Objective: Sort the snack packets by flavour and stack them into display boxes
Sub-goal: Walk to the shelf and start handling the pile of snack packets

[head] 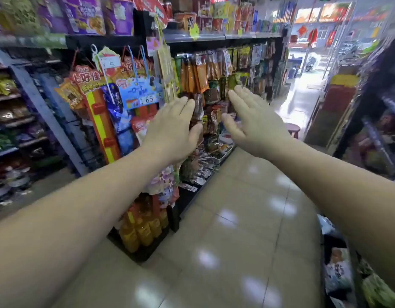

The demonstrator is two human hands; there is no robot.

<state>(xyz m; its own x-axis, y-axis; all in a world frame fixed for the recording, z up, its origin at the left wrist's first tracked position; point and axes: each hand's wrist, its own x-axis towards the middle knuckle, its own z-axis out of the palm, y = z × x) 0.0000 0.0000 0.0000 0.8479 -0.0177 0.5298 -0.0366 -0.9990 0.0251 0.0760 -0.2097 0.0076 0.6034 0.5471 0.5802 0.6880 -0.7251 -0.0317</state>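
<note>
Both my arms reach forward along a shop aisle. My left hand [173,127] is held out with straight fingers in front of the hanging snack packets [197,74], holding nothing. My right hand [252,121] is likewise flat and empty, a little to the right and just as far forward. Orange, brown and green packets hang in rows on pegs behind the hands. Low on the shelf lie several loose small packets [205,167] and a white display box [223,147] with packets in it. The picture is blurred.
A hanging strip of chip bags with a yellow and red header [96,112] stands at the left. Bottles of yellow drink [143,225] sit on the floor rack. A tiled floor [236,218] runs to the glass door. A small stool [293,128] stands ahead. Another shelf [374,134] lines the right.
</note>
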